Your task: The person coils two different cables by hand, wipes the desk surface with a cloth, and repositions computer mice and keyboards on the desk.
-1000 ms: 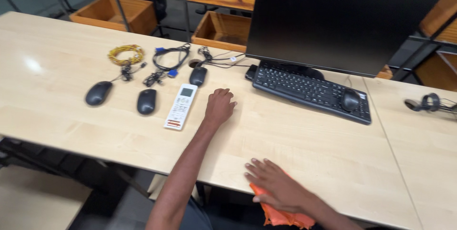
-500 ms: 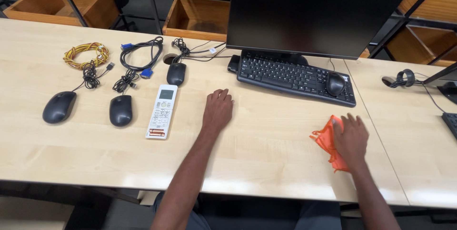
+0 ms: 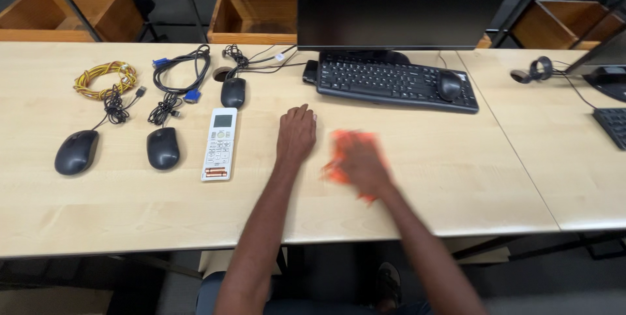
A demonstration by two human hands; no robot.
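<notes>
My left hand (image 3: 295, 134) rests flat on the light wooden desk (image 3: 456, 178), fingers loosely together, holding nothing, to the right of a white remote control (image 3: 220, 143). My right hand (image 3: 360, 166) is blurred with motion and presses an orange cloth (image 3: 344, 147) onto the desk just right of the left hand. A black keyboard (image 3: 391, 81) with a black mouse (image 3: 448, 84) lying on its right end sits beyond both hands, below a dark monitor (image 3: 407, 2).
Three more black mice (image 3: 76, 151) (image 3: 162, 147) (image 3: 233, 91) lie at the left with a yellow cable coil (image 3: 101, 77) and black cables (image 3: 181, 75). Wooden crates (image 3: 254, 15) stand behind the desk. A second desk at the right holds a cable bundle (image 3: 538, 68) and another keyboard (image 3: 613, 126).
My right hand has swept the orange cloth from the desk's right side leftwards to just beside my left hand. The left hand has stayed in place; the view has tilted slightly.
</notes>
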